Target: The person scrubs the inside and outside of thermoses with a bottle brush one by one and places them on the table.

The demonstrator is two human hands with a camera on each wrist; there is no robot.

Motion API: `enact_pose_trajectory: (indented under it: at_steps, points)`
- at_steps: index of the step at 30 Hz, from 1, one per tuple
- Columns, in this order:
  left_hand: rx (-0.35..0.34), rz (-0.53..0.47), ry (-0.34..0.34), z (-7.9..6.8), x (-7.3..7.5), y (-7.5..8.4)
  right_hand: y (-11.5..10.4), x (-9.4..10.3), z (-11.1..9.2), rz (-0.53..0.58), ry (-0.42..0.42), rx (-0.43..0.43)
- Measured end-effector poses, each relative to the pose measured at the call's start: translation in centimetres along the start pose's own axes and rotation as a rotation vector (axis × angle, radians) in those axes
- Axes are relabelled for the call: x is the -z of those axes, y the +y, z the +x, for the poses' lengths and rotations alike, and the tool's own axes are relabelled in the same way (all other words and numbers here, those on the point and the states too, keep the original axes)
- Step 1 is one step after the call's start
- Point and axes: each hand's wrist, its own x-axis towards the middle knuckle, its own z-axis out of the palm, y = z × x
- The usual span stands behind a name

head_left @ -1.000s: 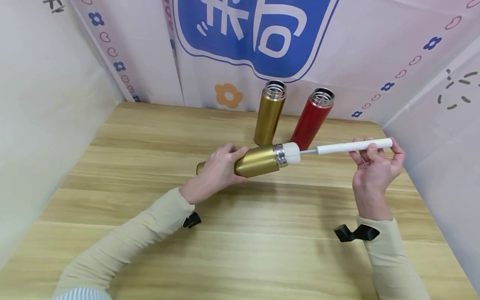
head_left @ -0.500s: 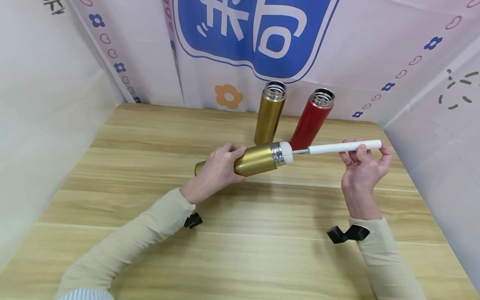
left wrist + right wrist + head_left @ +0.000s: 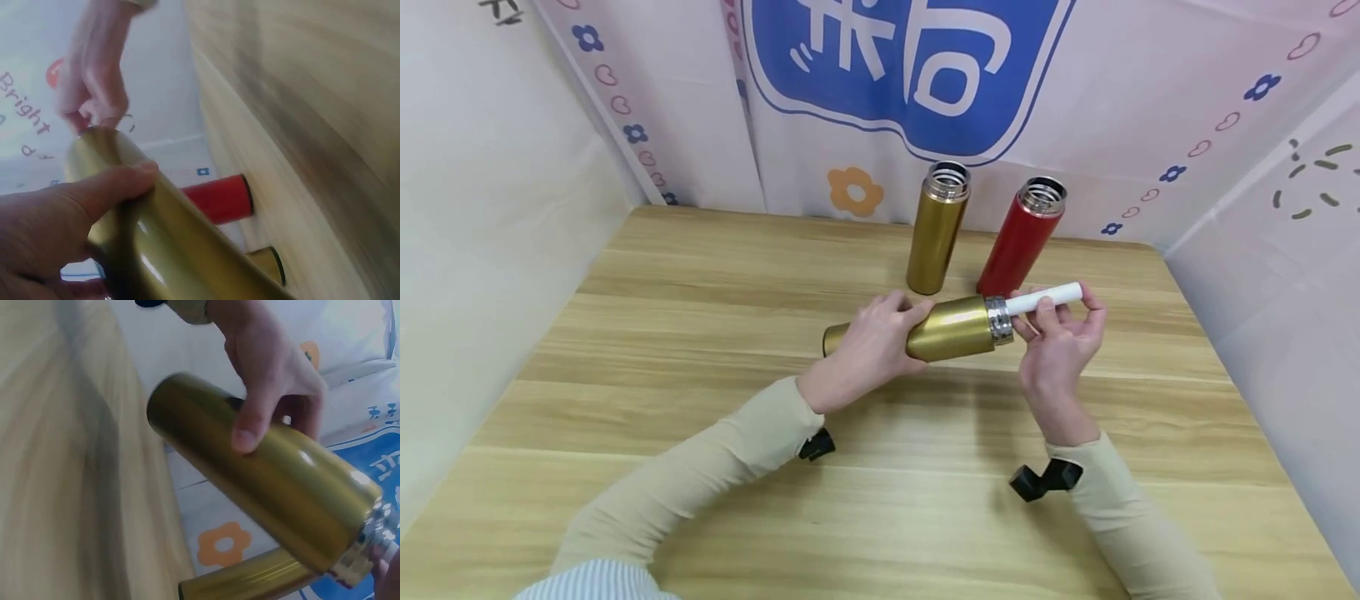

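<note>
My left hand (image 3: 868, 350) grips a gold thermos bottle (image 3: 958, 329) around its body, tilted nearly on its side above the table. The bottle's silver threaded neck (image 3: 999, 321) points right. With fingers and thumb, my right hand (image 3: 1060, 350) pinches the white handle (image 3: 1052, 297) of a bottle brush. Its white sponge head is hidden inside the bottle, and the handle's front end is at the mouth. In the left wrist view my left thumb (image 3: 119, 187) lies along the gold side. The right wrist view shows the bottle's base (image 3: 165, 403) and the left hand across it.
Behind, a second gold bottle (image 3: 937, 229) and a red bottle (image 3: 1021, 237) stand upright and uncapped on the wooden table (image 3: 880, 500). A printed cloth backdrop (image 3: 797, 167) rises at the table's back edge, with white walls at both sides.
The brush's sponge head and thin rod have gone into the bottle as my right hand moved left. My left hand has shifted the bottle slightly right.
</note>
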Motion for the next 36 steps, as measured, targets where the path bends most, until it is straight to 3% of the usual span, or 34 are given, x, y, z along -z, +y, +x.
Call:
enact_pose_trajectory:
  at_steps: [3,6,13,19,36]
  points:
    - [0.008,-0.002,0.008,0.0,-0.2,0.1,0.7,-0.3,-0.4,-0.024,-0.034,0.037]
    - [0.014,-0.012,0.004,-0.3,-0.2,-0.3,0.6,-0.3,-0.2,-0.016,-0.025,0.02]
    - [0.065,-0.019,0.019,-1.1,0.6,-2.2,-2.4,0.6,2.1,0.103,0.058,0.058]
    - [0.053,-0.025,0.008,-1.3,1.3,-3.0,-4.6,1.3,3.7,0.131,0.105,0.056]
    - [0.054,-0.034,0.009,-1.9,1.2,-3.9,-5.9,2.9,5.1,0.15,0.204,0.047]
